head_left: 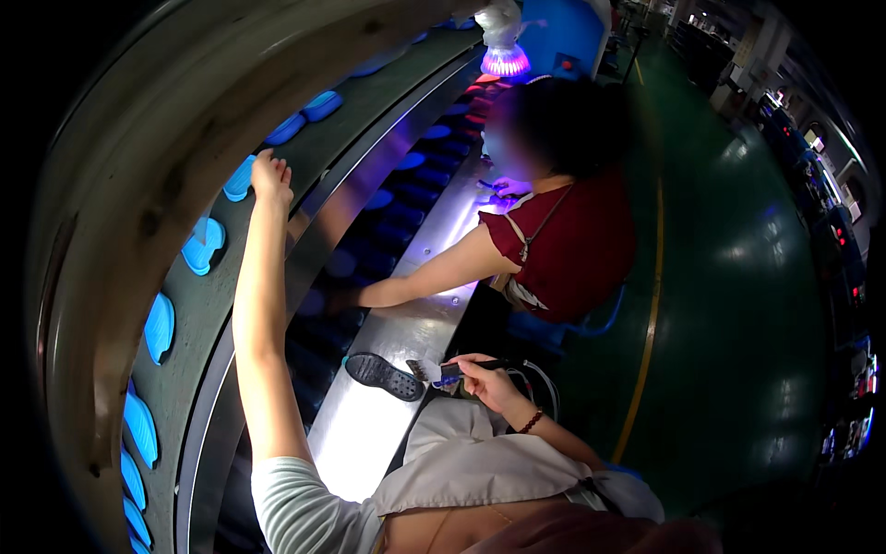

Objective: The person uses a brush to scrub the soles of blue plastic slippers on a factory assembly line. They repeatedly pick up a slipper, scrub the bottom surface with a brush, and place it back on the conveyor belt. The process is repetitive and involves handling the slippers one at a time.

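My left arm stretches far out over the dark conveyor belt [221, 249]. There my left hand [272, 177] has its fingers curled at the edge of a blue shoe sole [239, 179] and seems to pinch it. Close to my lap, my right hand [491, 382] is closed round the dark handle of a brush [430, 371], its bristles pointing left. Just left of the bristles a black shoe sole [383, 376] with a bluish rim lies flat on the shiny metal ledge [365, 443]. The brush appears very near the sole; whether they touch I cannot tell.
More blue soles [203, 246] lie spaced along the belt. A curved pale housing [138, 212] overhangs its left side. Across the ledge, a co-worker in a dark red top [577, 245] reaches an arm toward a lower row of soles. A lamp [505, 61] glows purple beyond.
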`<state>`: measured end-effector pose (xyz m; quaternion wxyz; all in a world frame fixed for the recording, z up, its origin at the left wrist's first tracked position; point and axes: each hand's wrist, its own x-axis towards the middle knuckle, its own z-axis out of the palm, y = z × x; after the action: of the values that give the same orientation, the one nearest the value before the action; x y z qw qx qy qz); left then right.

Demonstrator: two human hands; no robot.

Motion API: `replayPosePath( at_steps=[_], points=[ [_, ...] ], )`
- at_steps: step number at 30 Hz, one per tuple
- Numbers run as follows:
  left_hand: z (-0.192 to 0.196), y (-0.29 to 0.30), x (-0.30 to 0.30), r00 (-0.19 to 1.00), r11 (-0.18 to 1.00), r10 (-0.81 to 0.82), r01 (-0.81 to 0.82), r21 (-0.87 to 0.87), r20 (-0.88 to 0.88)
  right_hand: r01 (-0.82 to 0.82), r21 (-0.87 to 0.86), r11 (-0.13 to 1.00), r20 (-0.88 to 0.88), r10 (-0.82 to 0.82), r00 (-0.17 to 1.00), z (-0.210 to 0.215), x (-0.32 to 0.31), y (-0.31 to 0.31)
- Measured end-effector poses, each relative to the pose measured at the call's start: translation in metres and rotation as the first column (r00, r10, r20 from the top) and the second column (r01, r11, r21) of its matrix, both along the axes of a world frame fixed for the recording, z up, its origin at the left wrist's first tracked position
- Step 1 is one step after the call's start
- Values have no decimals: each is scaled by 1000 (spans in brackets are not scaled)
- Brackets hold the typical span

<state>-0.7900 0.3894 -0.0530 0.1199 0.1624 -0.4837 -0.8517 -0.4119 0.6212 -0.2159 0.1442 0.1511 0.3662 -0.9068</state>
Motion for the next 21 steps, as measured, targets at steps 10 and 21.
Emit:
replayPosePath(
  at_steps=[10, 21],
  points=[
    [-5, 0, -104, 966, -22, 89, 244, -969, 241, -4, 37, 999, 77, 1, 997, -19, -19, 17],
    [-41, 2, -125, 993, -314, 11, -104, -944, -114, -49, 80, 996, 99, 41, 994, -21, -30, 39]
  ],
)
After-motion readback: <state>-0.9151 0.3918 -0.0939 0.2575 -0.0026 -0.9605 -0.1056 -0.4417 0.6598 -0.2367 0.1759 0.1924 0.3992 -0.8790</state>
